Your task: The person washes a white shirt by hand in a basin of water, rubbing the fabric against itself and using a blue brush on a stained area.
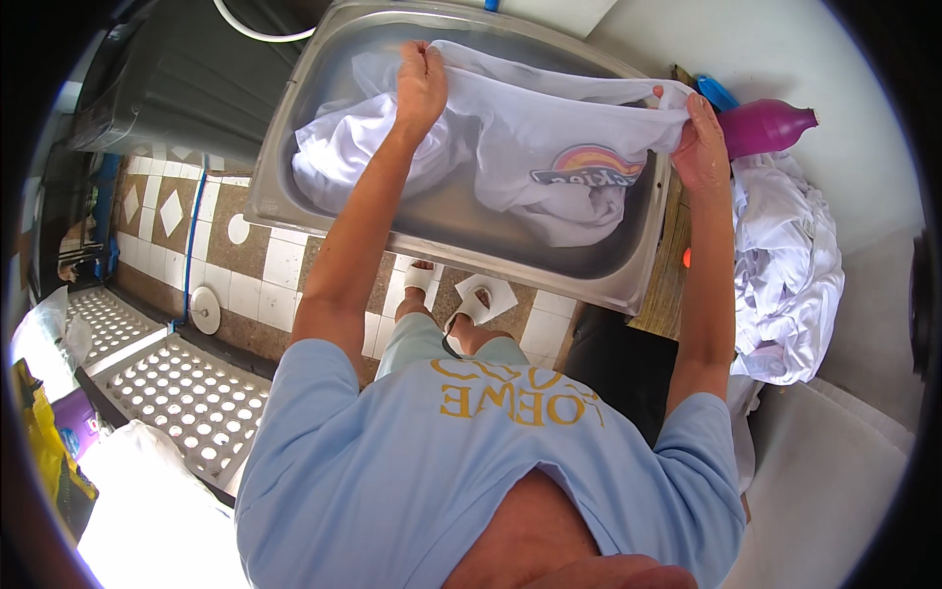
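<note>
A wet white shirt (549,113) with a rainbow-coloured print is stretched between my two hands over a steel basin (530,263) of water. My left hand (422,90), near the far rim, is closed on one end of its edge. At the basin's right rim, my right hand (701,147) grips the other end, thumb and fingers pinching the fabric. The shirt's lower part sags into the water. More bunched white cloth (339,147) lies in the basin's left side; whether it belongs to the same shirt I cannot tell.
To the right lie a purple bottle (770,128), a blue object (718,93) and a heap of white laundry (785,260). Grey perforated racks (186,402) stand at lower left. A blue hose (196,226) crosses the tiled floor (280,270) beside a dark bin (196,79).
</note>
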Motion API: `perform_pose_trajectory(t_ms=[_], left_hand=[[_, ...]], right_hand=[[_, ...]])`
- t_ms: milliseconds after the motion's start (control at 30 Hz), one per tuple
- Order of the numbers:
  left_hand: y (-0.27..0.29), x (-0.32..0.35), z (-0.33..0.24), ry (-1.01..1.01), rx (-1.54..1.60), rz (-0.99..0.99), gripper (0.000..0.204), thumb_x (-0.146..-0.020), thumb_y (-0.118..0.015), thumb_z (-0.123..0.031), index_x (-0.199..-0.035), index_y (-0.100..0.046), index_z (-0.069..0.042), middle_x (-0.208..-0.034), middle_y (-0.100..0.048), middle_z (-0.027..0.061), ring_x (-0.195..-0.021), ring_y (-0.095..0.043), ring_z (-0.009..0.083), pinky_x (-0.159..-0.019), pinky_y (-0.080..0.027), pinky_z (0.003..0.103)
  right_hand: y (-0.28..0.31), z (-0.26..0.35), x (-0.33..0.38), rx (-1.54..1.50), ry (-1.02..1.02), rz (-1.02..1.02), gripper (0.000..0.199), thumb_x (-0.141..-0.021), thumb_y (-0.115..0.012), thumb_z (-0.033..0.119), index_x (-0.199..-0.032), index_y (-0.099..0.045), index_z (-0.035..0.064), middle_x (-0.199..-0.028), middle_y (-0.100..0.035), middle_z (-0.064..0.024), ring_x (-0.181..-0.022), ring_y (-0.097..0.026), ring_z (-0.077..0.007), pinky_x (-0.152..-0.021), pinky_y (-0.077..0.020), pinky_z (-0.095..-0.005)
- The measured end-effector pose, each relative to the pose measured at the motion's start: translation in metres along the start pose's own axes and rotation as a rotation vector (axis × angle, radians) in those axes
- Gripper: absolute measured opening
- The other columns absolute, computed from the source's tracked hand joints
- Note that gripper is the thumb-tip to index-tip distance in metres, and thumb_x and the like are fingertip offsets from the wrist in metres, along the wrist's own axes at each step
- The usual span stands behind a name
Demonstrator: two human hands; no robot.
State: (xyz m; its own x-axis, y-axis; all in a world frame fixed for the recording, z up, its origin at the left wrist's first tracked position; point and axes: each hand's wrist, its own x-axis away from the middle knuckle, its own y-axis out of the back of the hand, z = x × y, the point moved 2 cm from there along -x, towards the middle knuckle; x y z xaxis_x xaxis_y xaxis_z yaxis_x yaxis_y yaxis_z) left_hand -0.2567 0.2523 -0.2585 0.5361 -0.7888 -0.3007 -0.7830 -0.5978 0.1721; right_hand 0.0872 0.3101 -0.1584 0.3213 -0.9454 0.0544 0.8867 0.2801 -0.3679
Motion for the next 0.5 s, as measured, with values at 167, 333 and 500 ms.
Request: perform_pose_trajectory(t_ms=[167,333,500], left_hand=[[0.012,0.015,-0.013,0.164,0.241,0.304,0.024,-0.085,-0.062,-0.015,-0.100,-0.049,-0.002,-0.067,-0.058,0.0157,-0.062,-0.057,0.0271,-0.061,-0.046,0.037],[0.031,0.048,0.000,-0.020,-0.538,0.355,0.016,-0.075,-0.065,-0.013,-0.083,-0.055,-0.005,-0.068,-0.061,0.0157,-0.064,-0.058,0.0355,-0.064,-0.048,0.040],[0.039,0.036,0.021,-0.232,-0.602,0.247,0.016,-0.086,-0.056,-0.019,-0.091,-0.058,-0.003,-0.069,-0.063,0.0132,-0.065,-0.062,0.0330,-0.064,-0.048,0.042]], right_hand=[[0.032,-0.033,0.021,1.030,0.089,-0.129,0.012,-0.079,-0.066,0.012,-0.085,-0.059,0.0047,-0.077,-0.065,-0.0105,-0.078,-0.065,-0.0240,-0.069,-0.0502,-0.0342],[0.007,-0.036,0.055,1.546,0.277,-0.252,0.010,-0.077,-0.060,0.011,-0.081,-0.055,0.0036,-0.075,-0.061,-0.0192,-0.078,-0.061,-0.0406,-0.070,-0.0471,-0.0459],[0.019,-0.029,0.055,1.566,0.281,-0.265,0.016,-0.085,-0.051,0.015,-0.091,-0.062,0.0048,-0.084,-0.061,-0.0224,-0.086,-0.060,-0.0421,-0.075,-0.0460,-0.0486]])
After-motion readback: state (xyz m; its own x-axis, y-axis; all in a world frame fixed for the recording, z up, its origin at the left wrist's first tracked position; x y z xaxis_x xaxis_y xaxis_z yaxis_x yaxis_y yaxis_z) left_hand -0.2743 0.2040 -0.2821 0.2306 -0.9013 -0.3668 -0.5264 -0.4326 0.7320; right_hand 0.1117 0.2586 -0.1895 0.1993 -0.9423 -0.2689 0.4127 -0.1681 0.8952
